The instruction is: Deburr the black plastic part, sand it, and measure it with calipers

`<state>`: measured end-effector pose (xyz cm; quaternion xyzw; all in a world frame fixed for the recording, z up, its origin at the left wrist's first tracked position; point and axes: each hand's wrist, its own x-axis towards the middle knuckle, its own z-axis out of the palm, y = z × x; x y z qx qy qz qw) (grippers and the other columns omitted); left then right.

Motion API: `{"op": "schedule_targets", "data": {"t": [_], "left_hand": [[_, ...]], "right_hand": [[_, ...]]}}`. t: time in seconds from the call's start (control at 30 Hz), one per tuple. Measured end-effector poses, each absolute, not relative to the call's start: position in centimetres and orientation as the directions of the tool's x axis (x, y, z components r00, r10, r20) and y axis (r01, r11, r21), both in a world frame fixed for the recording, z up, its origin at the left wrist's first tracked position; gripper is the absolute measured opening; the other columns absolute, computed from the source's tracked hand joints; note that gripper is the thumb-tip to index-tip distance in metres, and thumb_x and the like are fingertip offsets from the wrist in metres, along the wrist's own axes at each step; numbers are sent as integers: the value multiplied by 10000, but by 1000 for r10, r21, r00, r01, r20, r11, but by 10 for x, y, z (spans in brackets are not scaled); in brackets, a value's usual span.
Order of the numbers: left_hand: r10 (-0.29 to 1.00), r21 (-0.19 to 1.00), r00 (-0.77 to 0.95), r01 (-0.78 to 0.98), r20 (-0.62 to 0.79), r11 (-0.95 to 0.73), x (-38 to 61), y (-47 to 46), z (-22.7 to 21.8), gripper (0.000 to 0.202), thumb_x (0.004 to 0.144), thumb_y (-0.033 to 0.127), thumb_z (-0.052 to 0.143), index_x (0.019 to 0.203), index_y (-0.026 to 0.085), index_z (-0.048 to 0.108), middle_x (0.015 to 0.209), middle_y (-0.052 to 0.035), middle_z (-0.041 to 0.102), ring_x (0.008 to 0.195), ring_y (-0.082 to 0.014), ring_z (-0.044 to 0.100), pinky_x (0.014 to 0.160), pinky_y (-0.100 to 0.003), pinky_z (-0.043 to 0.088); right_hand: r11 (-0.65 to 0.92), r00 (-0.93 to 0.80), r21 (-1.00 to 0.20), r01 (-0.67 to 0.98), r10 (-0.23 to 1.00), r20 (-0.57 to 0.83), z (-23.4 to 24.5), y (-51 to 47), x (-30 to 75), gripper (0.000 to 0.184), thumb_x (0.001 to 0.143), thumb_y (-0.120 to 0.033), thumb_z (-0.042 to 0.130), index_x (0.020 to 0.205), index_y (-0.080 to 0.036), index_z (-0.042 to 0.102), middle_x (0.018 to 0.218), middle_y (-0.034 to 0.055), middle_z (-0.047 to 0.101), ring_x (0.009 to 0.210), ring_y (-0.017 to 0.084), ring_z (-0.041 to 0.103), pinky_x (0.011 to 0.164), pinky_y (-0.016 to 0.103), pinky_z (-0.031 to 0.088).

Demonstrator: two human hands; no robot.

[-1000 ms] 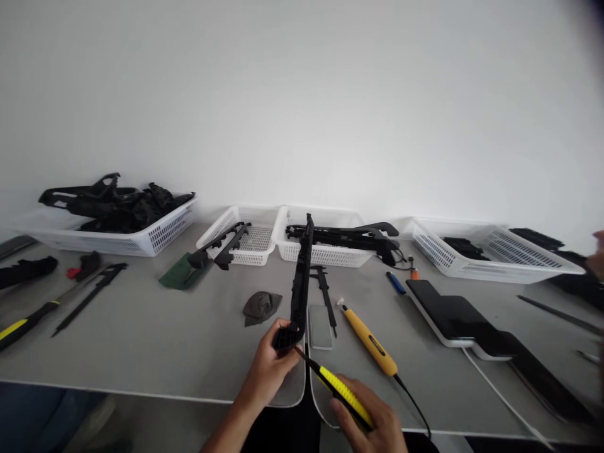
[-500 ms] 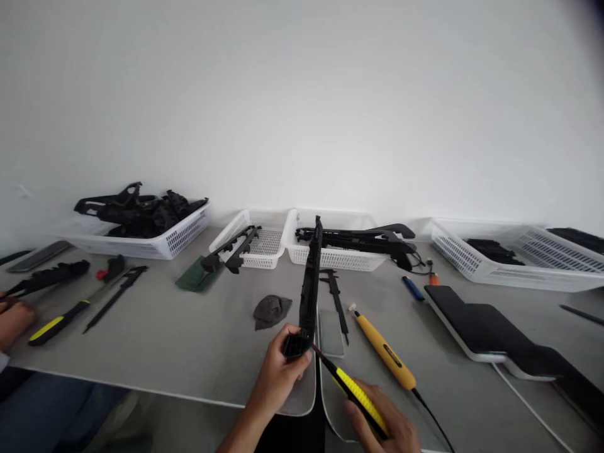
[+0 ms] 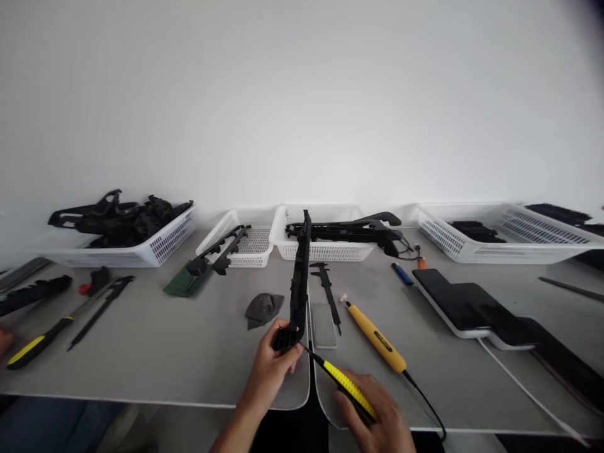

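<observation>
My left hand [image 3: 270, 371] is closed round the near end of a long black plastic rail [image 3: 300, 283], which points away from me over the grey table [image 3: 155, 352]. My right hand [image 3: 377, 421] grips a yellow-and-black handled knife tool [image 3: 346, 389]; its thin blade tip sits against the rail's near end by my left fingers. Just beyond lie a grey sharpening block [image 3: 323, 317], a thin black strip [image 3: 326, 288] and a yellow corded tool [image 3: 376, 338].
White baskets line the back: a left basket [image 3: 155, 242] piled with black parts, two middle baskets [image 3: 257, 246] and a right basket [image 3: 476, 250]. A grey cloth [image 3: 262, 307], green pad [image 3: 179, 283], blue lighter [image 3: 401, 273], black-and-white pad [image 3: 465, 305] and another yellow-handled tool [image 3: 35, 343] lie about. Another person's hand [image 3: 4, 340] shows at far left.
The view swung right and then back left. My hands keep the same hold on rail and knife. The other person's hand at the left edge has drawn back.
</observation>
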<state>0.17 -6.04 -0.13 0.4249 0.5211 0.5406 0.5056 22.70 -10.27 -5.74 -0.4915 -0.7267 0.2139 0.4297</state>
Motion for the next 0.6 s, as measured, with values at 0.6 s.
{"op": "schedule_targets", "data": {"t": [0.6], "left_hand": [[994, 996, -67, 21, -84, 85, 3, -64, -1, 330, 828, 420, 795, 1011, 227, 600, 726, 88, 521, 538, -89, 450, 519, -212, 386]], "right_hand": [[458, -163, -696, 553, 879, 449, -52, -105, 226, 326, 1039, -482, 647, 1183, -256, 834, 1065, 89, 856, 940, 269, 835, 816, 342, 690]]}}
